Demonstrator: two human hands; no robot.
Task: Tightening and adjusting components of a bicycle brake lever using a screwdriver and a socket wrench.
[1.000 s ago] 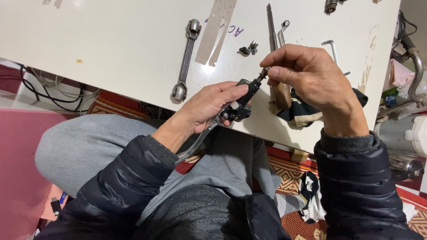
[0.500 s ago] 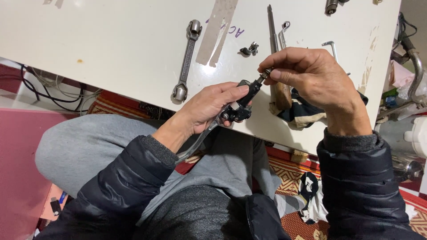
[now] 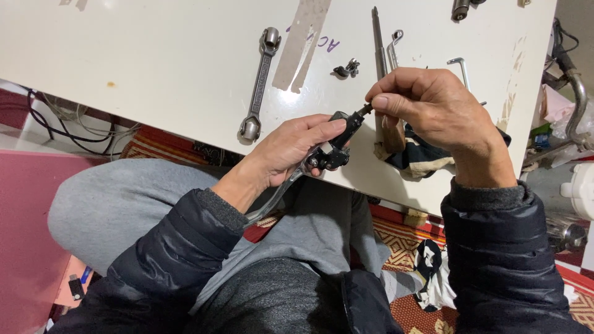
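Note:
My left hand [image 3: 291,148] grips a black brake lever assembly [image 3: 331,151] over the front edge of a white table [image 3: 154,68]; the lever's silver blade runs down under my wrist. My right hand [image 3: 433,108] pinches a small black adjuster [image 3: 362,112] at the top end of that assembly with thumb and forefinger. Under my right hand a dark and cream rag [image 3: 414,154] lies on the table.
On the table lie a silver box wrench [image 3: 260,83], a long rod [image 3: 377,43], a bent key [image 3: 393,46], an L-shaped hex key [image 3: 461,68] and small dark metal parts [image 3: 348,69]. Cables hang at the left; a patterned rug lies below.
My right hand has shifted slightly on the adjuster's end, fingers turning a little. My left hand and the lever stay where they were.

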